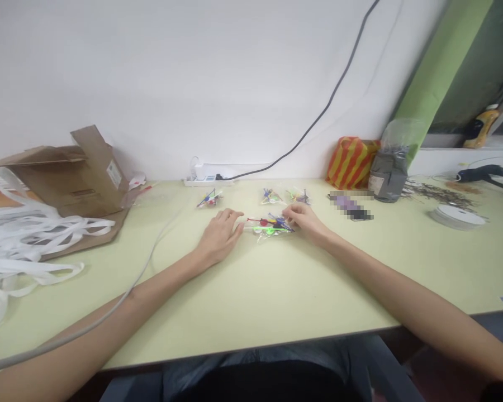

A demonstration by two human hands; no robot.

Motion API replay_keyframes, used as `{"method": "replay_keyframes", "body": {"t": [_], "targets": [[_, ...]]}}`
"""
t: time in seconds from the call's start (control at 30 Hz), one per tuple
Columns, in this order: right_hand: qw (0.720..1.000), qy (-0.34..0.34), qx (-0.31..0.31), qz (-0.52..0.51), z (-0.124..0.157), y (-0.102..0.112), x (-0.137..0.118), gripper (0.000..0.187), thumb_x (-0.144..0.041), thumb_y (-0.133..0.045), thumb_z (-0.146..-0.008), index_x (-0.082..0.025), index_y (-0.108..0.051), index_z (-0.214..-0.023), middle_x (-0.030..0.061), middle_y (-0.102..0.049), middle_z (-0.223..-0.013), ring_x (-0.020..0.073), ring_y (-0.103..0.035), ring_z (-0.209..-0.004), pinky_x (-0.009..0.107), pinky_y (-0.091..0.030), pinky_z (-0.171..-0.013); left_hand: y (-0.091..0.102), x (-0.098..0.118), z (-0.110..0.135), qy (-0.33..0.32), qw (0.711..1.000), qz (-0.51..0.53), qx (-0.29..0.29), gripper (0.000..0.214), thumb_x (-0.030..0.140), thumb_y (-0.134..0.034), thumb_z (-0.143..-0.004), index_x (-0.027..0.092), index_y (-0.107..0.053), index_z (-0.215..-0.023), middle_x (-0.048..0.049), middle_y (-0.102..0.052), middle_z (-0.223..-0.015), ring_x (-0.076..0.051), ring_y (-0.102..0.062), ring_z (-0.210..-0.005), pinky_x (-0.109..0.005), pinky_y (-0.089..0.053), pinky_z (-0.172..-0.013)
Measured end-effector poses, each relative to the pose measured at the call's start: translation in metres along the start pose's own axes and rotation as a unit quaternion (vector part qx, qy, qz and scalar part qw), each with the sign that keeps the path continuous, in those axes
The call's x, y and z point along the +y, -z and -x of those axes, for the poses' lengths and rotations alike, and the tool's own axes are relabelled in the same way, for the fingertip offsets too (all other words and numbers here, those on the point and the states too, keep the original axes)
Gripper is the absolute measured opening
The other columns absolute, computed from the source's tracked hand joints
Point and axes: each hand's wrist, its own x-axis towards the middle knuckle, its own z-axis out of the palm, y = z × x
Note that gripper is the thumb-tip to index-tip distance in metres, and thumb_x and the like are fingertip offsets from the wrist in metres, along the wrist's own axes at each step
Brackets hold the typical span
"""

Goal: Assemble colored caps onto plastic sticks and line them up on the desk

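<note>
A small clear plastic bag (270, 230) with colourful plastic pieces, red, blue and green, lies on the light green table in front of me. My left hand (220, 235) rests on the table at the bag's left end, palm down with its fingers stretched out. At the bag's right end, the bent fingers of my right hand (302, 219) pinch its edge; the fingertips are partly hidden. Behind it lie similar packets: one on the left (209, 199), one in the middle (270, 195) and one on the right (298, 196).
An open cardboard box (81, 187) and heaped white straps (37, 234) occupy the left side. A grey cable (145, 268) crosses over my left forearm. Along the wall are a power strip (207, 180), a striped bag (352, 163) and a dark bag (388, 173). A white spool (458, 216) lies right.
</note>
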Motion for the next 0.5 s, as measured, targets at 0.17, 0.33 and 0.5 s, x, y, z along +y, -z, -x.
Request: {"method": "replay_keyframes", "body": {"t": [0.17,0.33,0.5], "targets": [[0.998,0.032,0.022,-0.043,0.007,0.006,-0.022,0.022,-0.037,-0.067,-0.074,-0.017,-0.060,-0.067,0.0012,-0.058,-0.072,0.0134,-0.050,-0.070,0.027,-0.036,-0.063,0.002,-0.005,0.000,-0.006,0.992,0.102,-0.069,0.058,0.055,-0.032,-0.101,0.022,-0.039,-0.148,-0.0108,-0.046,-0.150,-0.026,-0.042,-0.140,-0.043,-0.032,-0.118],[0.992,0.068,0.016,-0.107,0.008,0.021,-0.037,0.027,-0.037,-0.071,-0.078,-0.018,-0.057,-0.064,0.0002,-0.055,-0.069,0.0104,-0.045,-0.063,0.026,-0.032,-0.057,0.000,-0.007,0.001,-0.004,0.985,0.086,-0.147,0.076,0.067,-0.034,-0.095,0.020,-0.030,-0.155,-0.0126,-0.037,-0.159,-0.031,-0.037,-0.145,-0.045,-0.027,-0.120],[0.978,0.107,0.007,-0.181,0.004,0.041,-0.045,0.029,-0.038,-0.076,-0.078,-0.020,-0.057,-0.065,0.0006,-0.055,-0.067,0.0117,-0.049,-0.062,0.026,-0.036,-0.055,-0.005,-0.011,0.002,-0.031,0.987,0.050,-0.150,0.083,0.072,-0.038,-0.092,0.019,-0.032,-0.155,-0.0136,-0.035,-0.161,-0.032,-0.034,-0.147,-0.045,-0.026,-0.120]]}}
